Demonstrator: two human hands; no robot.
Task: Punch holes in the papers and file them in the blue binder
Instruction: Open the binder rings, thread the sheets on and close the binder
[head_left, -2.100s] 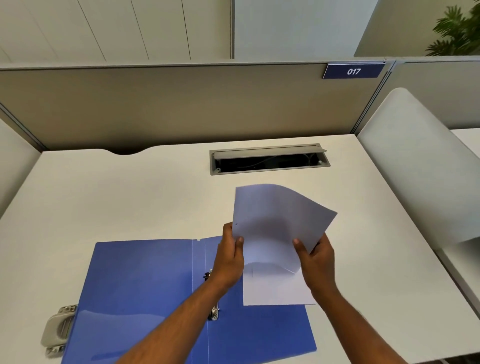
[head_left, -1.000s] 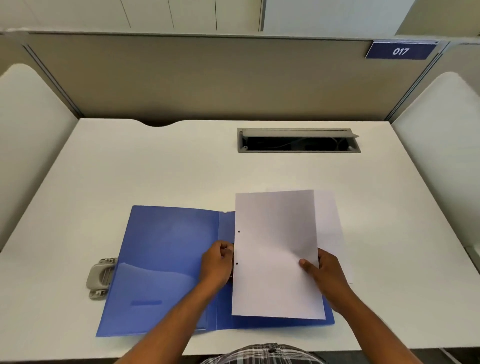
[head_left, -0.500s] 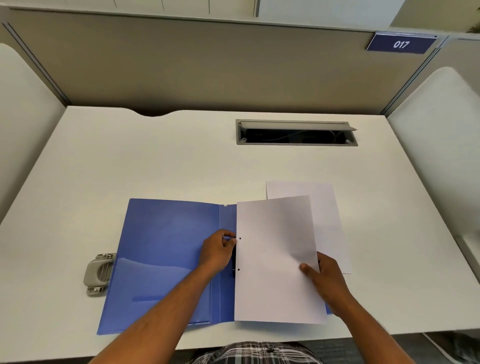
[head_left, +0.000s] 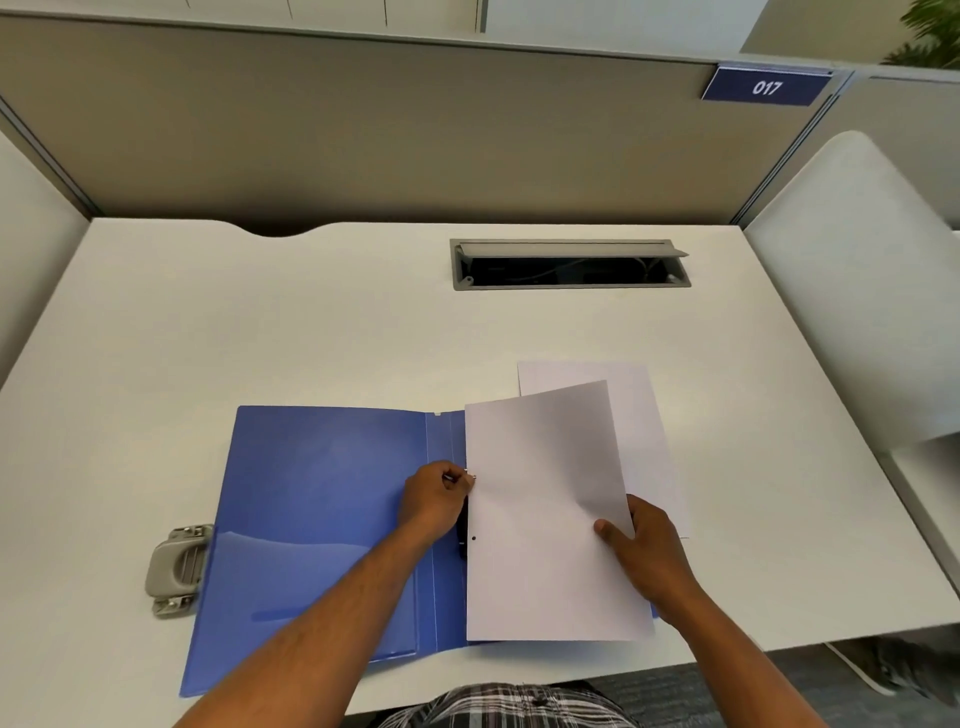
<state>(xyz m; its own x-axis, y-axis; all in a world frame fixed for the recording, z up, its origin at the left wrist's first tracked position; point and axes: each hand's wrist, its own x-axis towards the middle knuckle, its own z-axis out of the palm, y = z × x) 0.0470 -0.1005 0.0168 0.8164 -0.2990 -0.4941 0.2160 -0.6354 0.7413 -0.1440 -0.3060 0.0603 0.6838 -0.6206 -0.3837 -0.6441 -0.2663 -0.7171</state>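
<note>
Two bare forearms, no sleeves, no watch, rings or bands on either wrist. Left hand (head_left: 434, 501) and right hand (head_left: 647, 553) ungloved. At 6 o'clock, a plaid garment (head_left: 498, 706) in grey, white and dark red checks.

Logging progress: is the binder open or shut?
Open: the binder lies spread flat on the desk, inside covers and spine showing.
</note>
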